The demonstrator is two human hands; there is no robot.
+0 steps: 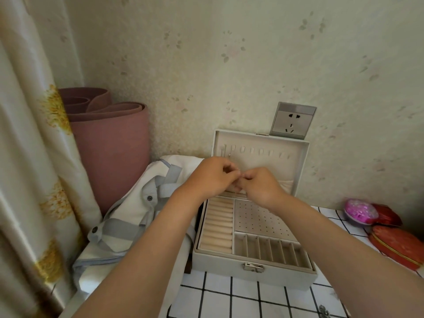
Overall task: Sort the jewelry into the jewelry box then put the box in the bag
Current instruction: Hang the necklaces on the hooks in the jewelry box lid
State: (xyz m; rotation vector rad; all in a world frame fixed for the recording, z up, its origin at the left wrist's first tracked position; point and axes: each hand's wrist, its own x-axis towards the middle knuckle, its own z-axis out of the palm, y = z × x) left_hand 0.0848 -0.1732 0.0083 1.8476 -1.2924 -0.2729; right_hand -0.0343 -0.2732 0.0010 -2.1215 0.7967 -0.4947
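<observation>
A pale grey jewelry box [252, 258] stands open on the checked table, its lid [296, 161] upright against the wall. Inside are ring rolls on the left, a perforated earring panel and narrow slots. My left hand [211, 177] and my right hand [260, 187] meet in front of the lid, fingertips pinched together on a thin chain [240, 177] that is barely visible. A white bag with grey straps [137, 212] lies left of the box.
A rolled pink mat [110, 143] leans in the left corner beside a flowered curtain [34, 157]. A wall socket [292, 121] sits above the lid. Right of the box lie a pink beaded case [360, 211] and red pouches [399, 245]. A small metal piece [324, 311] lies near the table's front edge.
</observation>
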